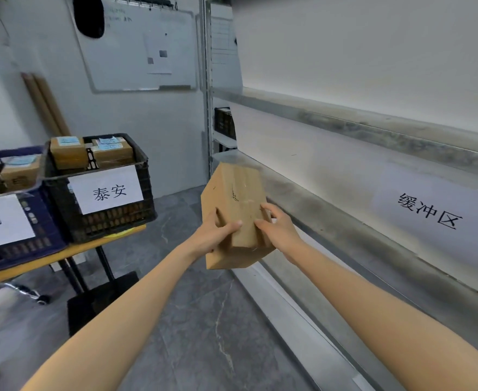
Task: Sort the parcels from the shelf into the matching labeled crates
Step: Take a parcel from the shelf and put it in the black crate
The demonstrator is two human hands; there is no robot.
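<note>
A brown cardboard parcel (236, 198) is held in mid-air at the centre of the view, tilted, just left of the metal shelf (359, 221). My left hand (218, 232) grips its near left edge, thumb on top. My right hand (277, 227) grips its near right edge, fingers curled over the top. A black crate (111, 218) labelled 泰安 stands on a table at the left and holds several labelled parcels (68, 152). A blue crate (35, 238) with a partly seen label ending in 南 stands beside it, also holding parcels.
The shelf at the right carries a paper sign 缓冲区 (429, 211). The crates stand on a yellow-edged table (63, 256) with black legs. A whiteboard (142, 49) hangs on the back wall. Grey floor lies between table and shelf.
</note>
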